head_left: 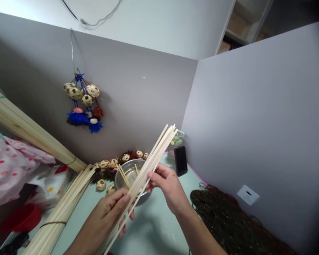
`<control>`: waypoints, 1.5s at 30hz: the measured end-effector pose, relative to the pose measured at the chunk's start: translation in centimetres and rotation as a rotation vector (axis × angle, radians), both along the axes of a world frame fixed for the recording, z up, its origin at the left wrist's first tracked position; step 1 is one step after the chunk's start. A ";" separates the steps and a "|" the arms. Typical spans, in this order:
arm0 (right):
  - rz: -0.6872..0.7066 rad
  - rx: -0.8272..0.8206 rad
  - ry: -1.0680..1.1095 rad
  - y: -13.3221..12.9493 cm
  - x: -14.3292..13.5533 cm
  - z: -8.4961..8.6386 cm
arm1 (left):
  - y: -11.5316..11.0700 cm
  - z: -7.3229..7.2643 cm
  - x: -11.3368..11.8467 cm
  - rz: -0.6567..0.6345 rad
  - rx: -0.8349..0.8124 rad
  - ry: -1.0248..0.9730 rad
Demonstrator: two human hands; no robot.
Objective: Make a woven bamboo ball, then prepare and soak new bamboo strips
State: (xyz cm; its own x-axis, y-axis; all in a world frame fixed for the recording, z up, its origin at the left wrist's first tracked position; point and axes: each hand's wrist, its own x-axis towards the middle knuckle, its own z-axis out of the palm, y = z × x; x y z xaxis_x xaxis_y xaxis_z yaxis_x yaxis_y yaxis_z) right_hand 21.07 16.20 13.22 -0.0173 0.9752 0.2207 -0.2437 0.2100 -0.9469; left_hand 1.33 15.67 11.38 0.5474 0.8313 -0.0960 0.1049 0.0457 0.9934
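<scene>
A bundle of long, pale, flat strips, like split bamboo or wood, slants up across the middle of the view. Lower down, my left hand is closed around it with the thumb on top. My right hand pinches the bundle higher up, thumb and fingers at its right edge. One strip stands slightly apart from the others along that side. Behind the bundle, partly covered by it, a metal bowl holds liquid and a few short strips.
Small woven balls lie around the bowl. Bundled long strips and a red container are at left. A phone leans by a jar. Dark cord is heaped at right. Woven balls with blue tassels hang on the wall.
</scene>
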 end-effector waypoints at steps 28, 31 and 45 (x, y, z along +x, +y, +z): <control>0.026 0.008 -0.025 -0.2 -0.2 0.2 | -0.6 0.9 0.1 0.050 0.041 -0.025; 0.053 0.013 -0.020 -0.3 -0.2 0.3 | -0.6 1.1 0.2 0.042 0.064 -0.033; 0.030 0.045 -0.042 -0.2 -0.2 0.3 | -0.3 0.6 0.1 0.015 0.074 -0.063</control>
State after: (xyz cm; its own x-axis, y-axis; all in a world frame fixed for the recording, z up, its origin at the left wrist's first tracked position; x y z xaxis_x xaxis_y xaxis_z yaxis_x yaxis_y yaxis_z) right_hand 20.85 16.02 13.52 -0.0565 0.9631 0.2632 -0.2107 0.2462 -0.9460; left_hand 1.45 15.33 11.94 0.5382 0.8428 -0.0003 0.0422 -0.0266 0.9988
